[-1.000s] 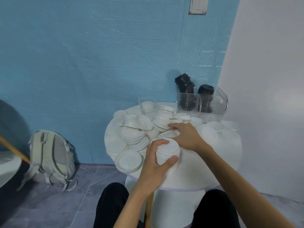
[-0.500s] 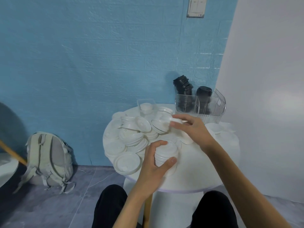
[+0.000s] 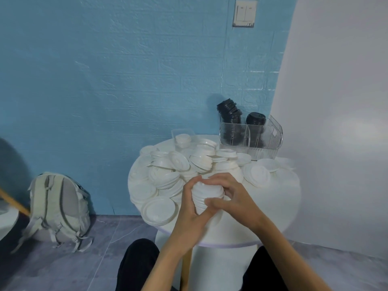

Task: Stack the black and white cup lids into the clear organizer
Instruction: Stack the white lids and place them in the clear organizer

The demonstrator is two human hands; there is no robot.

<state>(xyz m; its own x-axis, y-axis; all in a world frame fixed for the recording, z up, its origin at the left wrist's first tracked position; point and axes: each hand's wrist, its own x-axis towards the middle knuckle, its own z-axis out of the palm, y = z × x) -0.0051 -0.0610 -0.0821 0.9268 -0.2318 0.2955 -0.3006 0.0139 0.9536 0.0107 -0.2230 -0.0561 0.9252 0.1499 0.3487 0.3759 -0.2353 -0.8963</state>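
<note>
Loose white lids (image 3: 168,177) crowd the organizer's (image 3: 251,136) front.

Corner of a blue-walled room

A pale grey backpack (image 3: 59,208) leans against the blue wall (image 3: 126,70) on the grey floor (image 3: 63,267). A white light switch (image 3: 244,13) sits high up, beside a white wall (image 3: 346,101). At far left, perhaps another table's edge (image 3: 6,219).

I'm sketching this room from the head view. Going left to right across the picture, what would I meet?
Backpack on the floor → pile of white lids → stack of white lids held in both hands → clear organizer with black lids.
</note>
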